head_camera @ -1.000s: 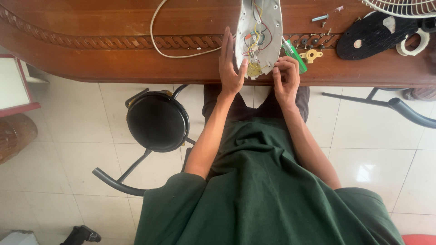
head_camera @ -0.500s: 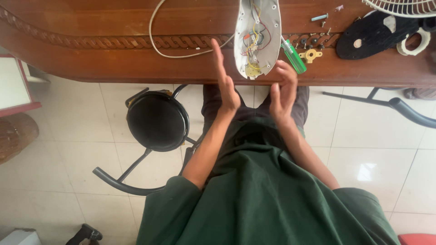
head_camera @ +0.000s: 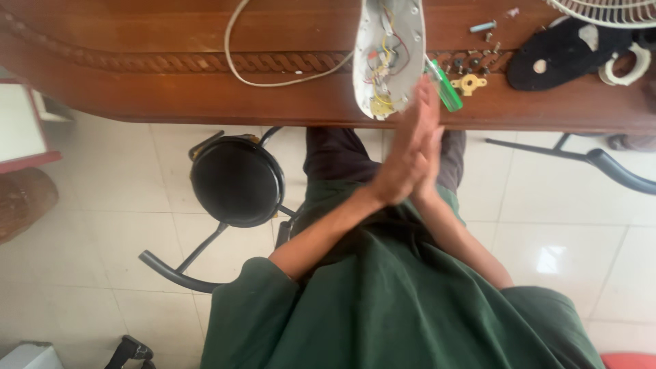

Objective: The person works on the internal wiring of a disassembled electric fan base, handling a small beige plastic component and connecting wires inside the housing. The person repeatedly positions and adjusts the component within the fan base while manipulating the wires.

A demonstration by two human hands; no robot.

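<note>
My left hand (head_camera: 402, 158) and my right hand (head_camera: 434, 145) are pressed flat together, palm to palm, just in front of the wooden table's edge (head_camera: 205, 102). Neither holds anything, and the left hand covers most of the right. Right above the fingertips a white oval housing (head_camera: 388, 55) with exposed coloured wires lies on the table, overhanging the edge. A green screwdriver handle (head_camera: 445, 90) lies beside the fingertips, to their right.
A white cord (head_camera: 273, 76) loops left from the housing. A yellow fitting (head_camera: 469, 83), loose screws (head_camera: 482, 27), a black cover (head_camera: 560, 55), a white ring (head_camera: 623, 67) and a fan grille (head_camera: 608, 9) lie at the right. A black stool (head_camera: 237, 179) stands beside my left knee.
Both hands left the white housing and the table edge, drew back toward me and came together until the palms met. The housing stays put.
</note>
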